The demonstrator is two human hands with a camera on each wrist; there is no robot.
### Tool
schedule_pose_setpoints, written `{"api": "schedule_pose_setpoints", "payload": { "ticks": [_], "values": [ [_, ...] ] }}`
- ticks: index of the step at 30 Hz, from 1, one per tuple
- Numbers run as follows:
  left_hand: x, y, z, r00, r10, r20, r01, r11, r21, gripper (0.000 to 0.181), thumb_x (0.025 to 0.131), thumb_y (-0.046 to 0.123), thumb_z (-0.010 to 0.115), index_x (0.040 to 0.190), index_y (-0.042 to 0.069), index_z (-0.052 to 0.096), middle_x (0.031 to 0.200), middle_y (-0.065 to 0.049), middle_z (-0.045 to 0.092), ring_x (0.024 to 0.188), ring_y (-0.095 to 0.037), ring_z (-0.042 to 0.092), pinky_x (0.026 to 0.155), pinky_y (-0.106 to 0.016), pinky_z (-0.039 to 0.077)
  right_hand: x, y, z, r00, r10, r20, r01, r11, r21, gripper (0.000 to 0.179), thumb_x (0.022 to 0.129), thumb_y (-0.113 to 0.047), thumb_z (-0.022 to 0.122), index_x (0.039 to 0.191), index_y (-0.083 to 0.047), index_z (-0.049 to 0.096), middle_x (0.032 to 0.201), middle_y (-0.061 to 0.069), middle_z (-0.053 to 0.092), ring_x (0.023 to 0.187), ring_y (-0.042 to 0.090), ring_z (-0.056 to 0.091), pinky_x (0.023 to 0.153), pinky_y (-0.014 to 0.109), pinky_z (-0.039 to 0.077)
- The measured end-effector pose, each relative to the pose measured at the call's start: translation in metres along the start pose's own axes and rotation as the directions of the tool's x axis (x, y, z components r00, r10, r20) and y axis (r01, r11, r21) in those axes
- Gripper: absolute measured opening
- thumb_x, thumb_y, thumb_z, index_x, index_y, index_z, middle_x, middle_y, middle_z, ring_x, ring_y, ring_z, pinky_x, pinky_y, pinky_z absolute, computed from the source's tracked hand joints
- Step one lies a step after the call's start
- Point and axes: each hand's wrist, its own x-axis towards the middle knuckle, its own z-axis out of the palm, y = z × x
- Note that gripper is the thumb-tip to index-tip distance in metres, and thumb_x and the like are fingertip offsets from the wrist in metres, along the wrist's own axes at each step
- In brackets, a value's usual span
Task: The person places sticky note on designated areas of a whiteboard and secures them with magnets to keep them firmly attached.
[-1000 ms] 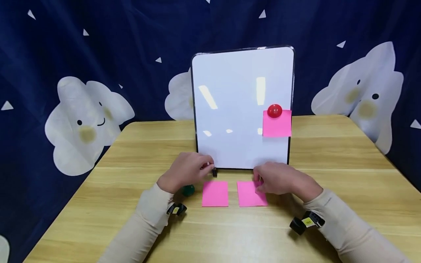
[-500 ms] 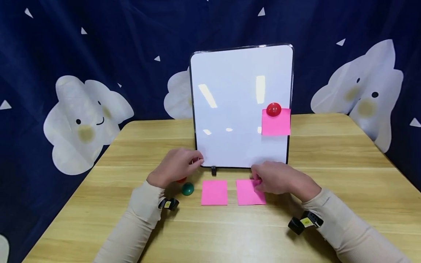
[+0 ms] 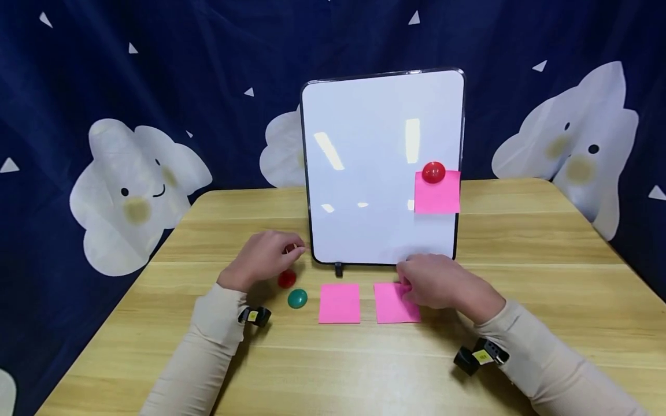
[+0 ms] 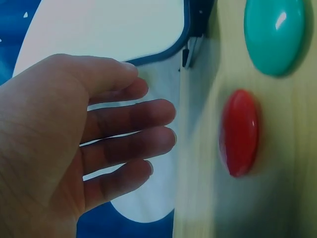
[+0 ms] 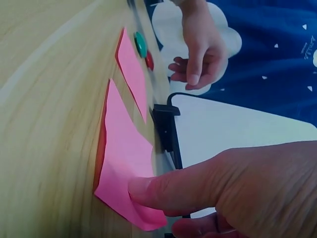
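My left hand [image 3: 267, 257] is raised beside the lower left corner of the whiteboard [image 3: 374, 150]. Its fingers are loosely bent and hold nothing, with a red domed magnet [image 4: 240, 133] and a green domed magnet [image 4: 275, 37] on the table close by. In front of the board's lower right, my right hand [image 3: 442, 283] overlaps the right pink sticky note [image 3: 390, 306]. From the right wrist view, its thumb [image 5: 163, 191] lies over that note and the fingers bend near the board's foot; I cannot tell whether they pinch anything. The left pink sticky note [image 3: 339, 303] lies flat.
The whiteboard stands upright on the wooden table [image 3: 333, 370] on small black feet, one foot [image 3: 339, 270] showing at lower left. A red magnet [image 3: 433, 172] sits over a third pink note [image 3: 437, 196] on its right edge. Behind hangs a blue curtain [image 3: 224, 69] with clouds.
My left hand has moved left, away from the board's lower left corner, uncovering the red magnet on the table. My right hand has stayed almost where it was.
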Motion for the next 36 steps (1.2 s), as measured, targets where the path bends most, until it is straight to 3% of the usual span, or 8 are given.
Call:
{"api": "schedule_pose_setpoints", "payload": {
  "ticks": [9, 19, 25, 36],
  "values": [
    [-0.003, -0.014, -0.002, 0.993, -0.091, 0.08, 0.094, 0.995, -0.039, 0.016, 0.098, 0.029, 0.064, 0.1, 0.018, 0.076, 0.086, 0.008, 0.069, 0.078, -0.011, 0.061, 0.075, -0.035, 0.052, -0.002, -0.006, 0.001, 0.998, 0.053, -0.018, -0.054, 0.998, -0.028, 0.021, 0.082, -0.02, 0.081, 0.08, -0.016, 0.061, 0.069, -0.002, 0.049, 0.065, 0.018, 0.047, 0.058, 0.032, 0.04],
    [-0.008, -0.027, 0.004, 0.97, -0.168, 0.175, 0.19, 0.976, -0.111, 0.016, 0.097, 0.03, 0.065, 0.101, 0.018, 0.075, 0.086, 0.006, 0.067, 0.076, -0.014, 0.057, 0.072, -0.035, 0.049, -0.005, -0.008, 0.004, 0.997, 0.065, -0.03, -0.066, 0.997, -0.036, 0.018, 0.085, -0.02, 0.079, 0.082, -0.014, 0.062, 0.073, -0.001, 0.047, 0.064, 0.018, 0.047, 0.057, 0.032, 0.04],
    [-0.009, -0.031, 0.006, 0.96, -0.18, 0.213, 0.214, 0.965, -0.149, 0.016, 0.097, 0.029, 0.064, 0.102, 0.018, 0.075, 0.086, 0.006, 0.066, 0.076, -0.015, 0.057, 0.072, -0.034, 0.048, -0.006, -0.011, 0.005, 0.998, 0.05, -0.029, -0.051, 0.997, -0.06, 0.016, 0.09, -0.018, 0.073, 0.082, -0.013, 0.06, 0.07, -0.001, 0.047, 0.062, 0.018, 0.046, 0.058, 0.032, 0.04],
    [-0.014, -0.03, 0.004, 0.952, -0.17, 0.255, 0.225, 0.953, -0.204, 0.013, 0.095, 0.027, 0.066, 0.102, 0.019, 0.074, 0.084, 0.005, 0.065, 0.074, -0.017, 0.056, 0.067, -0.034, 0.048, -0.006, -0.005, 0.003, 0.999, 0.031, -0.018, -0.03, 0.999, 0.031, 0.017, 0.085, -0.011, 0.075, 0.088, -0.016, 0.059, 0.07, -0.003, 0.049, 0.066, 0.017, 0.048, 0.059, 0.031, 0.041]
  ]
}}
